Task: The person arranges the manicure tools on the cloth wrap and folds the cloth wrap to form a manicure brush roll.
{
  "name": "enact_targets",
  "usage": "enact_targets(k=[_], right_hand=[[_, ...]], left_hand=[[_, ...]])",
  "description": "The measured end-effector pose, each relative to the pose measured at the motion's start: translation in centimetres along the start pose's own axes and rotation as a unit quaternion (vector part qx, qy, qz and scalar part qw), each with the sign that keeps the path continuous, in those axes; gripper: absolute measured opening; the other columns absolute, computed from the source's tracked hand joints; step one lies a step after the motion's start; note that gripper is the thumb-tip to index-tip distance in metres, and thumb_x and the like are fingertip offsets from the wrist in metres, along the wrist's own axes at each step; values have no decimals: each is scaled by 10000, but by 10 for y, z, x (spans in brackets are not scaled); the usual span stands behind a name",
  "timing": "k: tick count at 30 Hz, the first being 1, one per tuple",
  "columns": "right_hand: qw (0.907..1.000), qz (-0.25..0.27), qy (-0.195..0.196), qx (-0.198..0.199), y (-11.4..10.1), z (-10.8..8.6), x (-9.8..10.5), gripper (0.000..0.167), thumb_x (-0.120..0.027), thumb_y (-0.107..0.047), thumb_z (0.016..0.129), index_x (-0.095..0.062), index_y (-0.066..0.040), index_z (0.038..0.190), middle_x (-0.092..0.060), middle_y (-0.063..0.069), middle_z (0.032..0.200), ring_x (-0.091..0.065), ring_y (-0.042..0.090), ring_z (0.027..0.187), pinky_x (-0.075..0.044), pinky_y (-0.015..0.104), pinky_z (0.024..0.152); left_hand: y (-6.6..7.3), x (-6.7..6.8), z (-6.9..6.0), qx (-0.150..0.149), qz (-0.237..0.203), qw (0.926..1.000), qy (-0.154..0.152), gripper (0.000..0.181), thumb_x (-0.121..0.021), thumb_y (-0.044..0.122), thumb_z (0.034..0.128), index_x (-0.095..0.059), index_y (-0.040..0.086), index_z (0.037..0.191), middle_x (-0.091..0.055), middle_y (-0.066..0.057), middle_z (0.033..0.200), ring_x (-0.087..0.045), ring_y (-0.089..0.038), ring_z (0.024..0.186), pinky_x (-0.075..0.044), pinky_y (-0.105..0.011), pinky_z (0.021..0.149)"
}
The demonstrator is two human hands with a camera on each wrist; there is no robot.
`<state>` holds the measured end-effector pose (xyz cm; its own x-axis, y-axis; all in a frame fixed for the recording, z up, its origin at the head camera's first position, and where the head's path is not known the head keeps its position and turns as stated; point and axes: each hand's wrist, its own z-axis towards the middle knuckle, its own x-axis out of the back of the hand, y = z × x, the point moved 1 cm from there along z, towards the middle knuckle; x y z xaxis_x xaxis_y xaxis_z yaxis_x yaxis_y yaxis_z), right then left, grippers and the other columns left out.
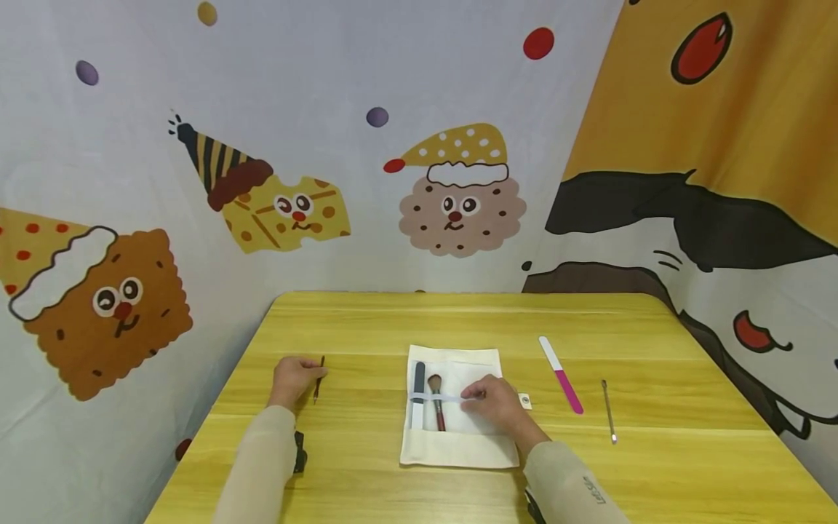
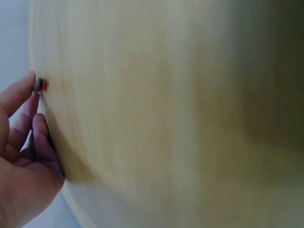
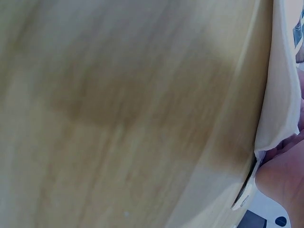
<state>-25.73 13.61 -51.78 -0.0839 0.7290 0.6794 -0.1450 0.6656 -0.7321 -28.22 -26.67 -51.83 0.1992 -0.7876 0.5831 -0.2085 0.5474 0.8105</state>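
At the left of the table, my left hand (image 1: 294, 380) pinches a thin dark pencil (image 1: 317, 389) between thumb and fingertips. The left wrist view shows the pencil's end (image 2: 40, 85), dark with a bit of red, at the fingertips. A cream cloth roll-up pouch (image 1: 458, 449) lies unfolded in the middle. My right hand (image 1: 496, 405) is over its right half, its fingertips pinching the pale elastic band (image 1: 452, 398). Under the band's left part sit a grey-and-white nail file (image 1: 419, 382) and a makeup brush (image 1: 438, 407) with a red handle. In the right wrist view the pouch's edge (image 3: 280, 95) partly hides the fingers.
Right of the pouch lie a white-and-pink nail file (image 1: 561, 375) and a slim metal tool (image 1: 609, 411). A small tab with a snap (image 1: 525, 401) sticks out from the pouch's right side. Behind the wooden table (image 1: 366, 320) hangs a printed cloth (image 1: 314, 73).
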Motion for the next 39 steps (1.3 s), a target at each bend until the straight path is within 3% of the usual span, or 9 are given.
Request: enact_targets(k=[3, 6, 10, 14, 18, 24, 29, 34, 39], right_hand=[[10000, 11, -21, -63, 0, 0, 0, 87, -822, -99, 789, -772, -138, 848, -628, -28, 852, -540, 152, 808, -443, 375, 782], [9999, 32, -42, -124, 1, 1, 0, 83, -819, -105, 795, -771, -141, 852, -627, -31, 860, -542, 158, 816, -442, 380, 788], [9999, 53, -53, -87, 3, 2, -2, 87, -820, -110, 796, -771, -146, 857, -628, -35, 855, -545, 151, 815, -450, 374, 787], [9998, 170, -84, -62, 5, 2, -1, 97, -817, -101, 797, -766, -140, 870, -631, -32, 859, -550, 149, 821, -463, 377, 797], [9991, 369, -156, -148, 6, 2, 3, 102, -797, -69, 817, -764, -115, 902, -641, -10, 890, -567, 167, 849, -481, 394, 824], [9947, 822, -87, -607, 10, 5, 15, 113, -752, -76, 876, -750, -79, 989, -662, 28, 985, -560, 208, 894, -512, 353, 789], [9931, 872, 130, -773, 19, 6, 27, 114, -735, -71, 889, -747, -53, 1000, -671, 48, 972, -554, 223, 877, -506, 314, 739], [9942, 623, -83, -877, 22, 4, 33, 99, -732, -76, 893, -754, -82, 990, -670, 36, 972, -562, 216, 879, -522, 344, 781], [9949, 381, -389, -850, 19, 2, 32, 77, -741, -89, 888, -758, -102, 962, -664, 18, 966, -569, 205, 889, -515, 402, 840]], left_hand=[[3, -1, 1, -57, 218, 9997, 98, 178, -757, 149, 865, -744, -24, 824, -694, -95, 752, -615, -232, 683, -519, -372, 642], [5, -2, 3, -115, 498, 9986, 125, 237, -706, 123, 867, -677, 16, 658, -596, -34, 574, -493, -173, 516, -432, -317, 526], [6, -2, 4, -108, 723, 9973, 116, 349, -660, 109, 853, -542, 92, 526, -453, 22, 476, -361, -141, 453, -342, -291, 485], [9, -2, 7, -83, 576, 9983, 61, 419, -656, 122, 884, -471, 127, 507, -387, 26, 448, -313, -126, 419, -328, -290, 463], [19, -4, 8, -141, 347, 9993, 24, 344, -643, 139, 922, -582, 59, 594, -482, -4, 495, -373, -133, 432, -371, -297, 482], [43, -12, 3, -334, 92, 9994, 70, 253, -616, 167, 969, -738, -46, 906, -676, -129, 726, -543, -184, 607, -485, -358, 635], [62, -26, 1, -409, -268, 9988, -72, 259, -597, 161, 991, -720, -45, 1088, -706, -199, 957, -642, -279, 833, -527, -427, 788], [82, -43, -4, -247, -904, 9952, -286, 307, -591, 152, 1002, -656, -27, 1243, -649, -218, 1201, -624, -343, 1073, -521, -456, 883], [106, -64, -10, -41, -1577, 9866, -404, 305, -603, 134, 999, -646, -24, 1256, -632, -224, 1219, -614, -356, 1092, -531, -416, 859]])
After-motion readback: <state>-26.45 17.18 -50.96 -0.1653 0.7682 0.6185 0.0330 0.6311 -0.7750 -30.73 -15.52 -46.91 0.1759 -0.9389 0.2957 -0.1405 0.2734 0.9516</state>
